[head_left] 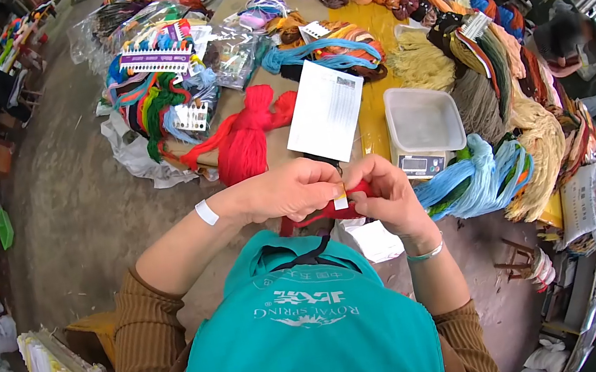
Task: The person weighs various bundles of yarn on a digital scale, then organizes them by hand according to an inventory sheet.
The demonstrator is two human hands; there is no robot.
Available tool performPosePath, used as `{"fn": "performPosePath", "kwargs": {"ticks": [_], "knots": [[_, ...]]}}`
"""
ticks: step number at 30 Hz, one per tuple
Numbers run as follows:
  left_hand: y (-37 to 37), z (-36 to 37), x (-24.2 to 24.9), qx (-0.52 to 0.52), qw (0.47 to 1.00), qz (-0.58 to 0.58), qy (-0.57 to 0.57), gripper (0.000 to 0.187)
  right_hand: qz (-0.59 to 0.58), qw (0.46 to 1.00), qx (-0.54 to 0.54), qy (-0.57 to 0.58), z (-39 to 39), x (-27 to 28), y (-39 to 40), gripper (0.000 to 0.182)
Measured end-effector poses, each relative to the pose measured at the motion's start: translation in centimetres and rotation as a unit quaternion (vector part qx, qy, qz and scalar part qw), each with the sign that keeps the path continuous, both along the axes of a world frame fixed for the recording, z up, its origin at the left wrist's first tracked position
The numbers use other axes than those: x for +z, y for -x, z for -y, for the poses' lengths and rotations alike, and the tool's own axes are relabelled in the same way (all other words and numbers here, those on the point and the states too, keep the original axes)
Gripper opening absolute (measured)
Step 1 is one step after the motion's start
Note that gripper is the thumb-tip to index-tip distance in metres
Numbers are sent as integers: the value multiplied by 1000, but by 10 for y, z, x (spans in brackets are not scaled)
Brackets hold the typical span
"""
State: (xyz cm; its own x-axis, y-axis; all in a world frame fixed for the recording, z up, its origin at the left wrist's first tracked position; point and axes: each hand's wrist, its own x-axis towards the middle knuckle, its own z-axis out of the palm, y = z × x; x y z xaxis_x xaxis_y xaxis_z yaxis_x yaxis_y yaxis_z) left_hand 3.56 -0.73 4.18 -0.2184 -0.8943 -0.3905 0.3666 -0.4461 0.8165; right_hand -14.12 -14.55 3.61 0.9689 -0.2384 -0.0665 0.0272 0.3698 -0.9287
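My left hand [297,190] is closed in a pinch beside a small white and yellow tag [340,201], which its fingertips appear to hold. My right hand [392,197] has its fingers curled round a bundle of red thread [331,214], just right of the tag. The two hands almost meet in front of the table's near edge, above my teal apron [305,336]. Part of the bundle is hidden behind my fingers. A larger red skein [247,143] lies on the table beyond my left hand, and a printed white sheet [325,111] lies past both hands.
A scale [422,165] bearing a clear plastic tub [424,118] stands right of the sheet. Light-blue skeins [475,174] lie beside it. Many coloured skeins and thread cards [156,58] cover the table further back. A stool [517,259] stands at right; other people work in the background.
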Motion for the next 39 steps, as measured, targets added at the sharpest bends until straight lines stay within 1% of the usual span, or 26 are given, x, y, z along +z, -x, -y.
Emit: {"fn": "performPosePath", "kwargs": {"ticks": [2, 3, 4, 6, 7, 9, 12, 13, 14, 15, 16, 17, 18, 20, 21, 22, 24, 25, 27, 28, 30, 32, 33, 36, 38, 39], "knots": [[-1, 0, 0, -6, 999, -33, 12, 15, 33, 998, 38, 43, 3, -2, 2, 30], [-2, 0, 0, -6, 999, -33, 13, 15, 35, 997, 39, 50, 2, 0, 2, 26], [-3, 0, 0, -9, 999, -39, 14, 14, 35, 997, 39, 51, 2, 2, 1, 26], [-5, 1, 1, -11, 999, -46, 14, 13, 33, 991, 35, 126, 0, 6, -2, 19], [-6, 2, 3, -24, 998, -46, 21, 13, 33, 991, 35, 126, 0, 5, -3, 19], [-7, 3, 2, -37, 998, -46, 27, 12, 67, 980, 4, 185, 0, -1, -5, 12], [-7, 6, 4, -36, 997, -42, 46, 16, 88, 984, -33, 152, 0, -11, -5, 11], [-5, 6, 8, -9, 998, 33, 59, 17, 88, 984, -34, 153, -3, -12, -6, 11], [-2, 7, 12, 17, 991, 107, 72, 19, 75, 989, -82, 100, -8, -11, -7, 9], [2, 8, 8, 15, 992, 107, 73, 19, 63, 988, -130, 47, -11, -10, -8, 8], [7, 8, 2, 62, 966, 202, 146, 20, 53, 987, -150, 29, -13, -10, -8, 10], [13, 9, 4, 107, 925, 294, 216, 21, 53, 986, -153, 29, -16, -9, -8, 10], [17, 7, 16, 115, 916, 329, 201, 22, 49, 982, -184, 13, -19, -9, -10, 19], [24, 8, 16, 128, 912, 327, 213, 21, 42, 968, -248, -20, -23, -9, -10, 38], [26, 10, 16, 145, 907, 325, 225, 21, 42, 966, -253, -20, -22, -9, -8, 38], [26, 13, 14, 140, 908, 323, 227, 21, 48, 965, -256, 35, -22, -10, -5, 42], [28, 19, 7, 131, 944, 245, 176, 20, 48, 955, -266, 123, -21, -14, 3, 48], [29, 22, 6, 124, 945, 244, 178, 20, 45, 947, -273, 165, -21, -19, 7, 49], [28, 30, 6, 87, 978, 178, 71, 21, 28, 923, -290, 250, -19, -22, 16, 49], [33, 34, 4, 88, 981, 158, 69, 20, 19, 920, -277, 275, -16, -24, 22, 49], [39, 40, -1, 59, 990, 127, 21, 19, -10, 916, -260, 306, -8, -28, 38, 48], [49, 46, -13, 47, 991, 120, 29, 15, -51, 919, -240, 309, -2, -23, 53, 43], [56, 49, -17, 43, 992, 118, 33, 14, -96, 913, -237, 317, 0, -19, 61, 32], [75, 61, -26, -11, 994, 102, 45, 16, -167, 872, -209, 411, 9, -12, 91, 20], [89, 70, -31, -60, 993, 87, 51, 19, -199, 866, -193, 417, 13, -15, 114, 22], [95, 76, -34, -85, 992, 76, 59, 19, -174, 868, -195, 422, 16, -16, 126, 20]]}}
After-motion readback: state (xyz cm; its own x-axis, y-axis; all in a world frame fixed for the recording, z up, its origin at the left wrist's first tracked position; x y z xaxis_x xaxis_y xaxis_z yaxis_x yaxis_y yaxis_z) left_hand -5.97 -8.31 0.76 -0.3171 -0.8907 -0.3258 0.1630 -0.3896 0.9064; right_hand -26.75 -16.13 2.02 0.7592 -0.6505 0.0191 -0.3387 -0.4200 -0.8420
